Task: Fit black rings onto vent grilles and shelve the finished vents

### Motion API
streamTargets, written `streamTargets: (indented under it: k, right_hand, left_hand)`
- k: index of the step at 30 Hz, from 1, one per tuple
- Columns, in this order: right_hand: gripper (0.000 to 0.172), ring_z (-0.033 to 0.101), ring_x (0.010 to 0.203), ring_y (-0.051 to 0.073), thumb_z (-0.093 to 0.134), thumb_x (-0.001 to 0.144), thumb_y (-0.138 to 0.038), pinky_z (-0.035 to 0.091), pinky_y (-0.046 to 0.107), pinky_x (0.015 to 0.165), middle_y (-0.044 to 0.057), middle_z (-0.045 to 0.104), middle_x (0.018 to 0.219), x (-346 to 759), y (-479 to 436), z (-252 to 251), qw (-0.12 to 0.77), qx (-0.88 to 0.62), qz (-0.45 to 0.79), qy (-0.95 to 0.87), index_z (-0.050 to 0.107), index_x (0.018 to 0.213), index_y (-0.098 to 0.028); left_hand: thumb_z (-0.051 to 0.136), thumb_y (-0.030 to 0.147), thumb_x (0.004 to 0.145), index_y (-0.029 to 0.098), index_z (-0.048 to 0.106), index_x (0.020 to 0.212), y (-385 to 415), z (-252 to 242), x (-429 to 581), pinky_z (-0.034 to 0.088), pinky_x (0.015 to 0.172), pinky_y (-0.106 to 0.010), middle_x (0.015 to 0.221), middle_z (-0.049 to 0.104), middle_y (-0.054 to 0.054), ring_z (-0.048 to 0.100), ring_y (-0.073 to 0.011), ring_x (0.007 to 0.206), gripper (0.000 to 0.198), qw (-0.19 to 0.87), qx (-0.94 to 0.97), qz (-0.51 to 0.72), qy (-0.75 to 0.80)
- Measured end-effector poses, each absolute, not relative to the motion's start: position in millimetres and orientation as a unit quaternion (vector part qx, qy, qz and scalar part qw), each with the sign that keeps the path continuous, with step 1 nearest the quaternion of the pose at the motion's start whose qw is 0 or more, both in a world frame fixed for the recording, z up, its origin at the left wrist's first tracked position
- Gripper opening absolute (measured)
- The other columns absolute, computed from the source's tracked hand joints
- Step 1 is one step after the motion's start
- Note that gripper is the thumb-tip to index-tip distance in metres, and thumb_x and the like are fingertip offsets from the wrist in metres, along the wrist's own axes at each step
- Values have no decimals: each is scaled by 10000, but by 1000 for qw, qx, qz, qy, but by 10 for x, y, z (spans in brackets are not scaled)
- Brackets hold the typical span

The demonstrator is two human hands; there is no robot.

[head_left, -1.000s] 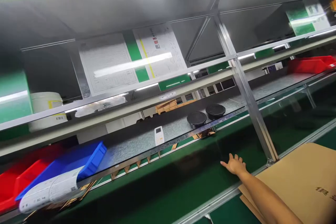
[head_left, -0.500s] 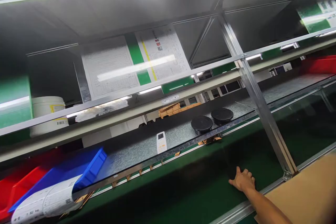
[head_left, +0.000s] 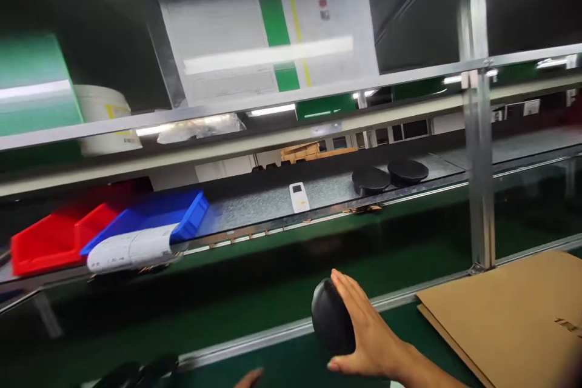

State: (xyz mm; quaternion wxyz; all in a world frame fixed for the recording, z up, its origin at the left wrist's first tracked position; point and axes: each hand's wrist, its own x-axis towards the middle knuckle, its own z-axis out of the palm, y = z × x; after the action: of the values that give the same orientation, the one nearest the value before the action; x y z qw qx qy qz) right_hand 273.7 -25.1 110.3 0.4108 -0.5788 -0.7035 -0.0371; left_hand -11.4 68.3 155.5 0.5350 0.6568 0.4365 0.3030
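Observation:
My right hand (head_left: 370, 336) is closed on a black round disc (head_left: 333, 318), thumb below and fingers along its upper edge. The disc is tilted up on its side, above the green bench top (head_left: 291, 356). Of my left hand (head_left: 249, 377) only a blurred fingertip shows at the bottom edge, so what it does is hidden. Two more black round discs (head_left: 370, 180) lie side by side on the grey shelf (head_left: 250, 203) behind. At the lower left are dark, blurred objects (head_left: 136, 373) whose kind I cannot make out.
Brown cardboard (head_left: 509, 309) lies at the right beside a metal post (head_left: 479, 194). On the shelf are a white remote control (head_left: 299, 197), a blue bin (head_left: 159, 212) and a red bin (head_left: 54, 239). A white bucket (head_left: 107, 118) and paper sheets (head_left: 218, 42) are higher up.
The view has tilted down and levelled. My right hand, earlier spread and without anything in it, now holds a black disc. A fingertip of my left hand has come into view.

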Motion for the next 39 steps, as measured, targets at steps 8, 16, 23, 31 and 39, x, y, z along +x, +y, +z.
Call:
streamTargets:
  k: [8,16,23,31,39]
  right_hand:
    - [1582,231,1509,511,988,511,-605,390,683,1174,185,110,1698,1705,-354,1111,415,-504,-94,-751,-51,1650,-251]
    - [1386,274,1507,479,881,634,-708,465,652,1127,177,167,1688,1832,-206,981,449,-492,-27,-746,49,1652,-269]
    - [746,414,1448,400,643,928,-600,516,572,1102,143,340,1619,1993,-289,1053,512,-503,-83,-691,393,1542,-258]
    - [361,495,1315,324,660,959,-328,544,479,1016,161,469,1471,1885,-415,1221,516,-471,-157,-698,578,1289,-207]
    - [277,626,923,175,631,979,-301,565,312,816,53,632,1083,1834,-400,1187,554,-501,-50,-663,563,1243,-251]
  left_hand:
    - [459,781,913,176,716,1284,360,1351,212,293,1219,-457,1361,672,-131,494,-361,1402,755,884,412,219,25]
    - [425,746,934,201,681,1333,578,1234,55,486,989,-498,1257,727,-135,661,-372,1171,722,919,344,186,-44]
    - [398,577,1009,122,661,1346,760,1204,85,410,1102,-442,1249,726,-155,667,-306,1172,625,911,323,250,-55]
    - [373,551,1044,107,668,1339,801,1154,45,312,1202,-433,1285,712,-138,582,-316,1306,610,912,310,264,-52]
    - [369,593,1024,121,690,1305,798,1163,33,315,1203,-508,1291,702,-165,567,-354,1323,636,912,324,248,-37]
